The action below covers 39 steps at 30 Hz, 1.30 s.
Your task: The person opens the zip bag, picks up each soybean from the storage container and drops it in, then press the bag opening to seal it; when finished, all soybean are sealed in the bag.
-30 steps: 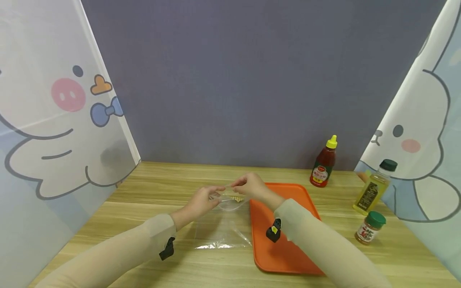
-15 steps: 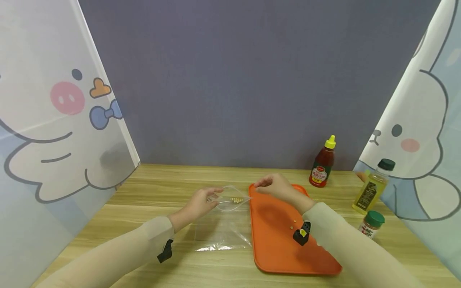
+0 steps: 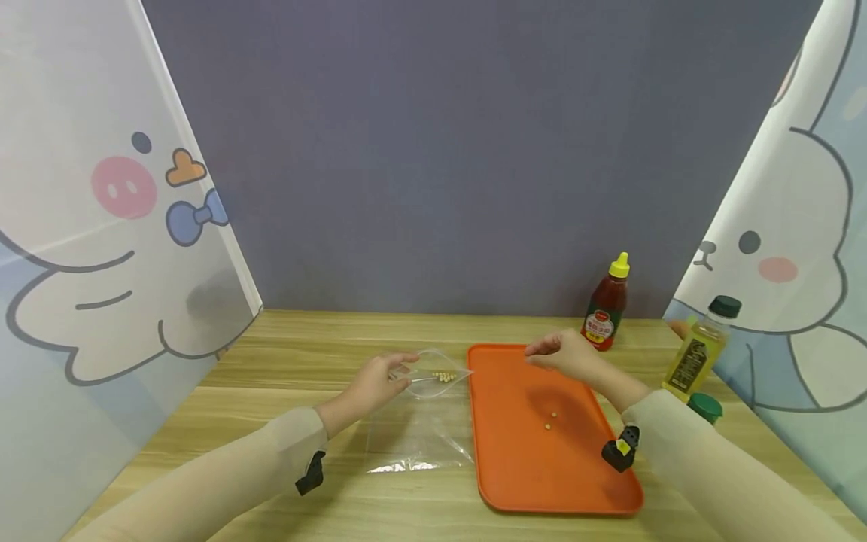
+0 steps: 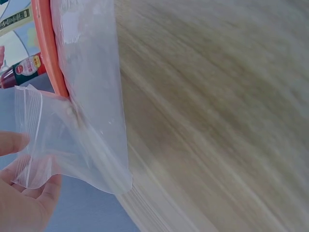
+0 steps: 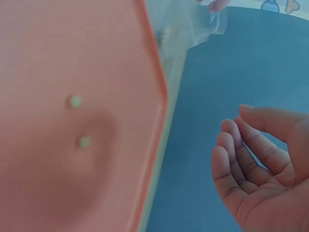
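Observation:
My left hand (image 3: 378,382) pinches one side of the mouth of a clear zip-lock bag (image 3: 413,435), which lies on the table with its opening spread. In the left wrist view the thumb and fingers stand at either side of the bag's zip strip (image 4: 32,121). Several small round yellow beans (image 3: 444,377) show inside the bag near its opening. Over the far part of an orange tray (image 3: 515,467) hovers my right hand (image 3: 572,355), its fingers loosely bent with nothing seen between them. Two loose beans (image 5: 75,101) lie on the tray.
Right of the tray stand a red sauce bottle (image 3: 605,312) with a yellow cap, an oil bottle (image 3: 694,360) and a jar with a green lid (image 3: 705,407), partly hidden by the right sleeve. A grey panel (image 3: 433,188) closes off the back of the wooden table (image 3: 305,339).
My right hand has moved from the bag's mouth rightward over the tray, uncovering the two beans there. The left hand stays on the bag, whose opening now shows as a wide diamond.

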Each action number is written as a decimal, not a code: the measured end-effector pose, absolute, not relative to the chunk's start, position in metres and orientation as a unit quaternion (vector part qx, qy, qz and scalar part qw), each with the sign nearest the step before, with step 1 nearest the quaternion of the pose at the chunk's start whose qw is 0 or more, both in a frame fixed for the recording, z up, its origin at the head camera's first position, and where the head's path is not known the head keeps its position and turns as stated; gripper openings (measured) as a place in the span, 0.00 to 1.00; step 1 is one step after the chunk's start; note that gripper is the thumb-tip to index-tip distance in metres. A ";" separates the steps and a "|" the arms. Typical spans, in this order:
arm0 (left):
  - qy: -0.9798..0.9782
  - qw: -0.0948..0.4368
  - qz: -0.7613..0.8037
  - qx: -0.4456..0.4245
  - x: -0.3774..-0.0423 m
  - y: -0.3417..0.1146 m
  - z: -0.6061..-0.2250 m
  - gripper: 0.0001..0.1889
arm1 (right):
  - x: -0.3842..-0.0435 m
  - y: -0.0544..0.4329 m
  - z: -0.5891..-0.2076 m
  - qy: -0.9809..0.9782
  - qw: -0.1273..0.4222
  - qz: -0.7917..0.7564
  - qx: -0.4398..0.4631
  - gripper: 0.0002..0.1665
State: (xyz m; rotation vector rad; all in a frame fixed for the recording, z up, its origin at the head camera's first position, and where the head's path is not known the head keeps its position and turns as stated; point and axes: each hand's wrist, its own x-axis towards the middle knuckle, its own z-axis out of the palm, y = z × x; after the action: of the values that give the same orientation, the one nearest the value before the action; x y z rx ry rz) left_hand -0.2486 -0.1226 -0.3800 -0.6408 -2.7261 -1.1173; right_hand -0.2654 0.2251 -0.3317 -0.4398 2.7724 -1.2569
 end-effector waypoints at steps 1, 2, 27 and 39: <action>-0.903 0.063 -0.369 -0.210 -0.248 -0.123 -0.380 0.23 | -0.263 0.228 -0.333 0.902 0.037 -0.408 -0.136 0.12; -0.904 0.062 -0.369 -0.207 -0.248 -0.122 -0.380 0.23 | -0.262 0.231 -0.335 0.903 0.041 -0.406 -0.136 0.13; -0.901 0.062 -0.378 -0.204 -0.249 -0.123 -0.384 0.23 | -0.237 0.260 -0.392 0.892 0.101 -0.421 -0.131 0.13; -0.902 0.063 -0.377 -0.202 -0.249 -0.123 -0.383 0.23 | -0.237 0.258 -0.394 0.903 0.082 -0.401 -0.126 0.07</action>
State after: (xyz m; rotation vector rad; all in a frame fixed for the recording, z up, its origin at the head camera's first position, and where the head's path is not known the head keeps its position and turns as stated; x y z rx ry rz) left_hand -0.2486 -0.1226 -0.3829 -0.6107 -2.7243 -1.1378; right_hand -0.2375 0.2585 -0.3942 -0.3771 2.6995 -1.1997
